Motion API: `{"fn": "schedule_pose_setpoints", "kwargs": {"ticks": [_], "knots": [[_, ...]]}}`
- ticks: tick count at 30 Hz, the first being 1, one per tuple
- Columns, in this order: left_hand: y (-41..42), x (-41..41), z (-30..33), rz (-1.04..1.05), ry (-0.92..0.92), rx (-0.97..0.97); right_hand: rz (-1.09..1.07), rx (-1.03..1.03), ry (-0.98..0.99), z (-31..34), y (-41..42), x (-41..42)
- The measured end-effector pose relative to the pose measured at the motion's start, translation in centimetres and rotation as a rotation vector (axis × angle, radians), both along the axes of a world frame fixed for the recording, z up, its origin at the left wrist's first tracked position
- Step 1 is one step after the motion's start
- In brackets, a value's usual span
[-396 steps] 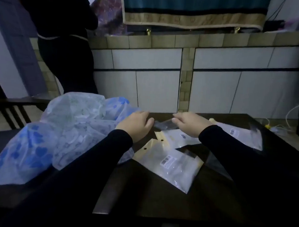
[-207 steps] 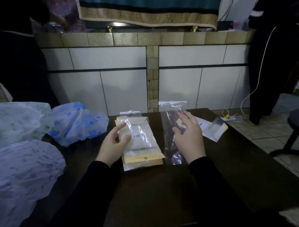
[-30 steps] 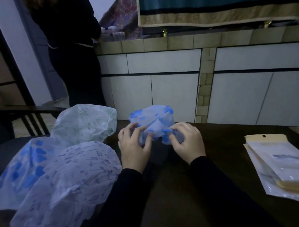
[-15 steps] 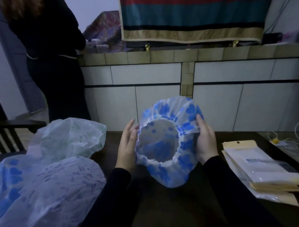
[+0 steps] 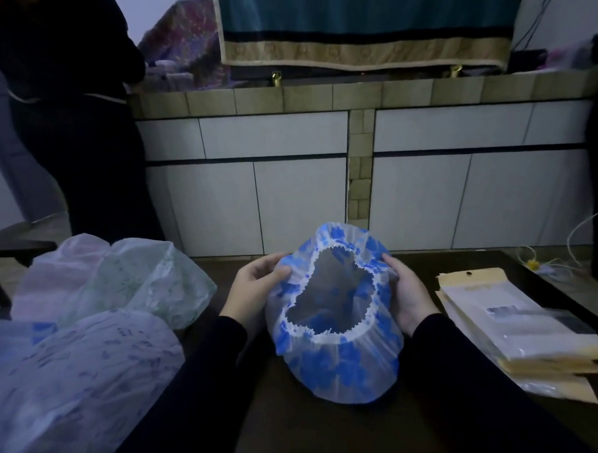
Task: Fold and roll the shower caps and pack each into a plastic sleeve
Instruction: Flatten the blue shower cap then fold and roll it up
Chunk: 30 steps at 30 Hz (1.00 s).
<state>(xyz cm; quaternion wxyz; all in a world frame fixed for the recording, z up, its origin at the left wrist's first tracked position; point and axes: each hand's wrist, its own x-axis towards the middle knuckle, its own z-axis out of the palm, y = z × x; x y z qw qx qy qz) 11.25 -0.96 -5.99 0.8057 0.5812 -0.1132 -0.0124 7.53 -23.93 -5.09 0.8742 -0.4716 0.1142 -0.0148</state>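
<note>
Head view, 1 moment, items as seen:

- Blue-flowered shower cap (image 5: 336, 361): clear plastic with blue blotches and a white ruffled elastic rim; held above the dark table (image 5: 316, 432) at centre, opening facing the camera.
- Left hand (image 5: 254, 286): fingers and thumb curled round the cap's left edge, gripping it.
- Right hand (image 5: 407, 296): fingers curled round the cap's right edge at the rim, gripping it.
- Both forearms in black sleeves.
- Pile of other shower caps (image 5: 80, 336): at left on the table, well apart from the held cap; pale green, pinkish, and white-and-blue patterned ones show, puffed and overlapping.
- Stack of plastic sleeves (image 5: 526, 335): at right on the table, lying flat, with yellow card headers and a barcode label on top.
- Tiled counter (image 5: 330, 94) with white cupboard doors behind the table; a striped cloth (image 5: 364, 27) hangs above it.
- Person in dark clothes (image 5: 73, 113): standing at far left by the counter.
</note>
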Motion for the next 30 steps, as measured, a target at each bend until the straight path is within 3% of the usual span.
{"fn": "schedule_pose_setpoints", "kwargs": {"ticks": [4,11,16,20,23,27,30], "knots": [[-0.3,0.7,-0.2,0.072,0.002,0.061,-0.041,-0.124,0.008,-0.6,-0.1,0.4],[1.2,1.6,-0.3,0.287,-0.015,-0.052,-0.262,-0.414,0.045,-1.3,-1.7,1.0],[1.0,1.1,-0.3,0.284,-0.080,0.090,-0.264,-0.684,0.009,-1.1,-1.2,0.7],[1.5,0.7,0.5,0.350,-0.262,0.302,-0.293,-1.209,-0.184,0.2,-0.6,0.0],[1.8,0.0,1.2,0.276,-0.402,0.393,-0.180,-1.179,-0.388,1.9,0.5,0.2],[1.7,-1.4,2.2,0.185,-0.467,0.407,0.001,-1.286,-0.247,2.1,1.0,1.3],[2.5,-1.6,2.7,0.138,-0.447,0.489,-0.037,-1.274,-0.253,0.8,0.9,1.5]]}}
